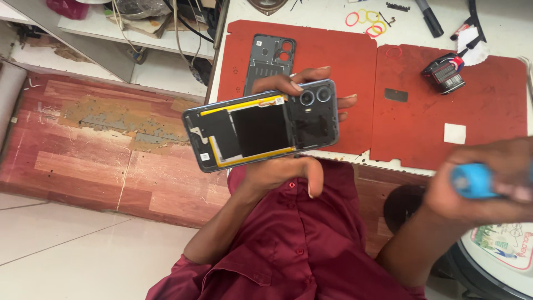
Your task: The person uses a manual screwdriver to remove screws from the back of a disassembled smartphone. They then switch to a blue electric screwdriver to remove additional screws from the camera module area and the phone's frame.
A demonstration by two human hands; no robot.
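The opened phone (261, 130) sits in the air in front of the near edge of the surface (516, 33), back cover off, so its dark shielding, yellow-edged battery area and twin camera rings are bare. It looks light and stiff, a thin slab, but delicate: the exposed inner parts and lenses should not be pressed, so the safe hold is on the metal frame along the long edges. The left hand (288, 172) does just that, clamped on it with the thumb under the near long edge and the fingertips curling over the far edge beside the cameras, palm tilted up, forearm rising from the maroon shirt (288, 250). The right hand (488, 183), blurred, is closed around a blue-handled tool (472, 180) held off the near right corner of the surface. The removed back cover (269, 58) lies on the red mat (338, 66), towards the far left.
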